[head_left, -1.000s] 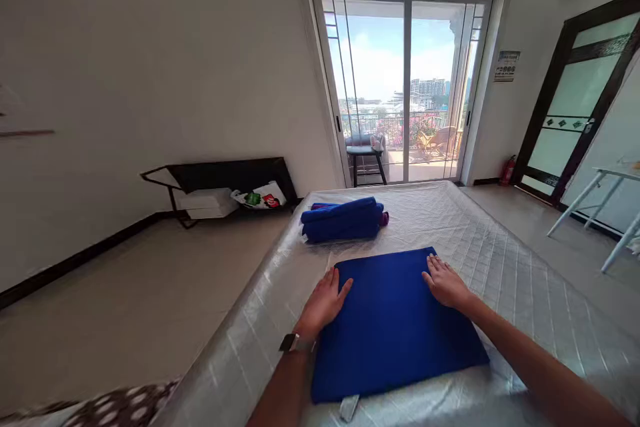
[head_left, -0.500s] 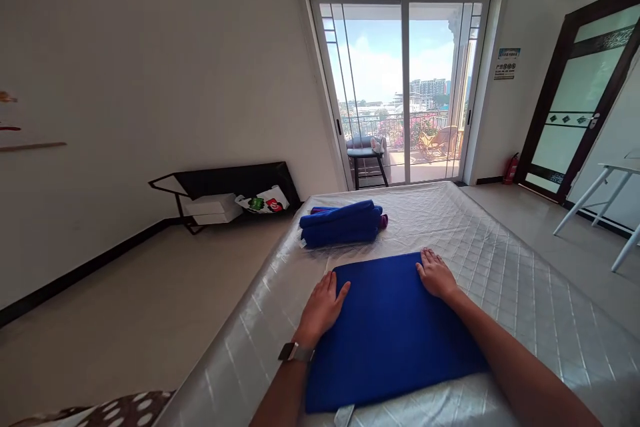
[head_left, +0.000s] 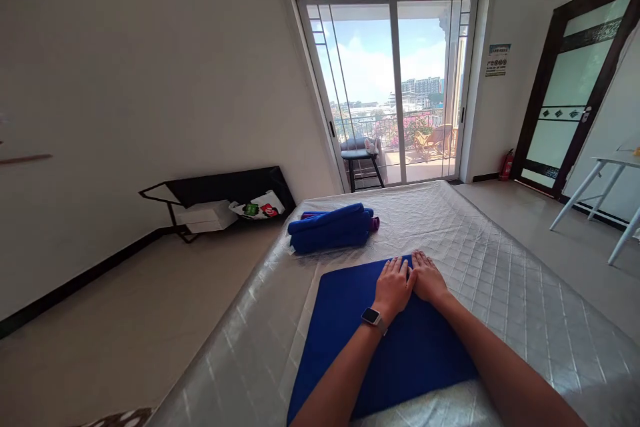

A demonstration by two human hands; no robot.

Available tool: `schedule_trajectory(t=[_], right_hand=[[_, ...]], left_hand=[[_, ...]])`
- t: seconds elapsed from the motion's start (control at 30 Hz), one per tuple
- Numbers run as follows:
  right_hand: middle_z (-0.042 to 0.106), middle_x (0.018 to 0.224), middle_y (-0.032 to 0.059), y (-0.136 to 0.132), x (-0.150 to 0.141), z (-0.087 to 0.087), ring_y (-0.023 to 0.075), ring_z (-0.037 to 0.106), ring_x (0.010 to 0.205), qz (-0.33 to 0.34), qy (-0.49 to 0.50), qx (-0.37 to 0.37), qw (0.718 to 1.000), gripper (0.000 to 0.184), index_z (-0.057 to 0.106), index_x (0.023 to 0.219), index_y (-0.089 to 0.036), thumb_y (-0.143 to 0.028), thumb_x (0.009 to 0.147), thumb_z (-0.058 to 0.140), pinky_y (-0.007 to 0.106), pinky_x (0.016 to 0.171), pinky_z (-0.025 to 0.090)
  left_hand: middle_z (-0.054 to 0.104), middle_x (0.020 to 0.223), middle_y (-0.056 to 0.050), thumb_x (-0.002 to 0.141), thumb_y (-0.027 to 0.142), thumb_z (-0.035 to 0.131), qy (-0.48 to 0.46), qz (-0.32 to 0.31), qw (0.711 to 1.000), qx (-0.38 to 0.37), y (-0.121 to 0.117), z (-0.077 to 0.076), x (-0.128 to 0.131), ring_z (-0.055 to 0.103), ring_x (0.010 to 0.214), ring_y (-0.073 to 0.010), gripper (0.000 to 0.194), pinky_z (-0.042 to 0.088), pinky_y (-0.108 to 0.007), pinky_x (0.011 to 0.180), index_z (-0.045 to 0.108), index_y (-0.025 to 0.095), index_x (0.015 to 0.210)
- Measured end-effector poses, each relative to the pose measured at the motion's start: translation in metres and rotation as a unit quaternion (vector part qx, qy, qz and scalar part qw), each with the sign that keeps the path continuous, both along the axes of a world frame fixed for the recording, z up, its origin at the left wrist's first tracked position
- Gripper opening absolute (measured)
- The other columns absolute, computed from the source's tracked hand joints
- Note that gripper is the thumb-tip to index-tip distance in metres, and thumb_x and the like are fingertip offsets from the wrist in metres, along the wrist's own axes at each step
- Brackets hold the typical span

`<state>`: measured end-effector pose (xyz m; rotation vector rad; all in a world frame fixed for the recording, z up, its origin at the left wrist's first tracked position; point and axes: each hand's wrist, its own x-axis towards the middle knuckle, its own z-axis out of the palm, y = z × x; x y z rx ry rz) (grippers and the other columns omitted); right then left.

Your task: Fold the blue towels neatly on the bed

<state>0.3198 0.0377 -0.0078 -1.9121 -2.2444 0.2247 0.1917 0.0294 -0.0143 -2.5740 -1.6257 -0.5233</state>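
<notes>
A folded blue cloth (head_left: pixel 345 307), possibly a towel, lies flat on the silvery quilted mattress (head_left: pixel 500 267). My left hand (head_left: pixel 394 285) rests on its far part with fingers extended, wearing a wristwatch. Right beside it, my right hand (head_left: pixel 429 277) lies flat over the cloth's far right corner. The two hands touch or nearly touch at the thumbs. Beyond the cloth sits a pile of rolled or folded blue cloths (head_left: pixel 333 228), with a purple one (head_left: pixel 375 223) showing at its right end.
By the left wall, a tilted black-framed piece of furniture (head_left: pixel 225 187) holds white boxes (head_left: pixel 205 216) and a printed bag (head_left: pixel 257 207). Sliding glass doors (head_left: pixel 395 93) stand past the mattress. To the right are a fire extinguisher (head_left: pixel 507 165), a dark-framed door (head_left: pixel 575 90) and a white table (head_left: pixel 617 159).
My left hand has moved from the cloth's left edge across to the right, beside my right hand. My right hand stays at the far right corner. The view has shifted slightly.
</notes>
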Motion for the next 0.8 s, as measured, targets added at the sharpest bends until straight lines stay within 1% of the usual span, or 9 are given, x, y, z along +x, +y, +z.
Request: schedule_trajectory(t=[0.07, 0.1, 0.17, 0.27, 0.37, 0.47, 0.57, 0.67, 0.8], right_hand=[[0.028, 0.163, 0.0168, 0.0, 0.0, -0.001, 0.023, 0.021, 0.153, -0.002, 0.003, 0.005, 1.0, 0.061, 0.03, 0.156, -0.002, -0.027, 0.102, 0.026, 0.039, 0.123, 0.02], [0.029, 0.163, 0.0166, 0.0, 0.0, -0.001, 0.0229, 0.02, 0.153, -0.004, 0.006, 0.007, 1.0, 0.061, 0.03, 0.156, -0.002, -0.028, 0.102, 0.026, 0.039, 0.123, 0.02], [0.028, 0.163, 0.0165, -0.001, -0.002, 0.002, 0.0231, 0.019, 0.153, -0.008, 0.01, 0.004, 1.0, 0.062, 0.03, 0.156, -0.002, -0.032, 0.103, 0.026, 0.039, 0.123, 0.019], [0.025, 0.164, 0.0161, -0.003, -0.004, 0.008, 0.0227, 0.018, 0.154, -0.014, 0.012, -0.017, 1.0, 0.063, 0.027, 0.157, -0.001, -0.035, 0.104, 0.024, 0.038, 0.124, 0.015], [0.023, 0.165, 0.0151, -0.005, -0.004, 0.014, 0.0218, 0.016, 0.154, -0.015, 0.011, -0.036, 0.999, 0.063, 0.025, 0.157, -0.001, -0.035, 0.104, 0.023, 0.036, 0.124, 0.012], [0.021, 0.166, 0.0144, -0.007, -0.004, 0.018, 0.0215, 0.014, 0.154, -0.014, 0.004, -0.046, 0.999, 0.063, 0.023, 0.158, -0.001, -0.035, 0.104, 0.022, 0.036, 0.124, 0.011], [0.02, 0.166, 0.015, -0.008, -0.003, 0.02, 0.0218, 0.014, 0.154, -0.012, -0.002, -0.046, 0.999, 0.064, 0.023, 0.158, 0.0, -0.035, 0.104, 0.021, 0.036, 0.124, 0.011], [0.02, 0.165, 0.0154, -0.006, -0.002, 0.018, 0.022, 0.015, 0.154, -0.009, -0.011, -0.043, 0.999, 0.065, 0.024, 0.157, 0.001, -0.035, 0.103, 0.021, 0.038, 0.125, 0.012], [0.021, 0.165, 0.0146, -0.004, 0.0, 0.014, 0.0215, 0.015, 0.154, -0.011, -0.023, -0.034, 0.999, 0.065, 0.025, 0.158, -0.001, -0.035, 0.103, 0.019, 0.039, 0.124, 0.014]], left_hand=[[0.054, 0.149, -0.015, 0.106, 0.047, 0.021, -0.008, 0.016, 1.0, -0.016, 0.006, -0.004, 0.001, 0.047, 0.141, -0.0259, 0.06, 0.037, -0.046, 0.118, 0.055, 0.014, 0.142], [0.052, 0.15, -0.015, 0.106, 0.049, 0.021, -0.008, 0.021, 0.999, -0.024, 0.009, -0.006, -0.004, 0.045, 0.142, -0.0261, 0.061, 0.036, -0.046, 0.119, 0.054, 0.014, 0.143], [0.048, 0.154, -0.014, 0.104, 0.053, 0.021, 0.0, 0.029, 0.999, -0.037, 0.011, -0.01, -0.024, 0.04, 0.146, -0.0265, 0.064, 0.034, -0.046, 0.12, 0.05, 0.015, 0.147], [0.042, 0.157, -0.014, 0.102, 0.06, 0.021, 0.015, 0.07, 0.995, -0.062, 0.01, -0.013, -0.074, 0.033, 0.149, -0.0277, 0.071, 0.03, -0.046, 0.122, 0.046, 0.013, 0.15], [0.037, 0.16, -0.017, 0.1, 0.064, 0.018, 0.009, 0.14, 0.986, -0.091, 0.007, -0.015, -0.132, 0.03, 0.151, -0.0294, 0.079, 0.026, -0.048, 0.123, 0.039, 0.009, 0.153], [0.032, 0.162, -0.018, 0.099, 0.066, 0.017, -0.014, 0.189, 0.976, -0.108, 0.002, -0.017, -0.172, 0.024, 0.152, -0.0298, 0.084, 0.024, -0.047, 0.123, 0.034, 0.005, 0.154], [0.031, 0.162, -0.017, 0.099, 0.066, 0.017, -0.03, 0.194, 0.975, -0.105, -0.001, -0.019, -0.185, 0.023, 0.153, -0.029, 0.083, 0.023, -0.045, 0.124, 0.034, 0.006, 0.154], [0.032, 0.161, -0.019, 0.099, 0.063, 0.018, -0.03, 0.187, 0.976, -0.104, -0.001, -0.019, -0.181, 0.023, 0.153, -0.029, 0.082, 0.022, -0.045, 0.123, 0.034, 0.003, 0.153], [0.033, 0.161, -0.018, 0.1, 0.063, 0.02, -0.037, 0.185, 0.977, -0.098, 0.0, -0.019, -0.177, 0.024, 0.152, -0.0292, 0.08, 0.023, -0.045, 0.123, 0.036, 0.006, 0.153]])
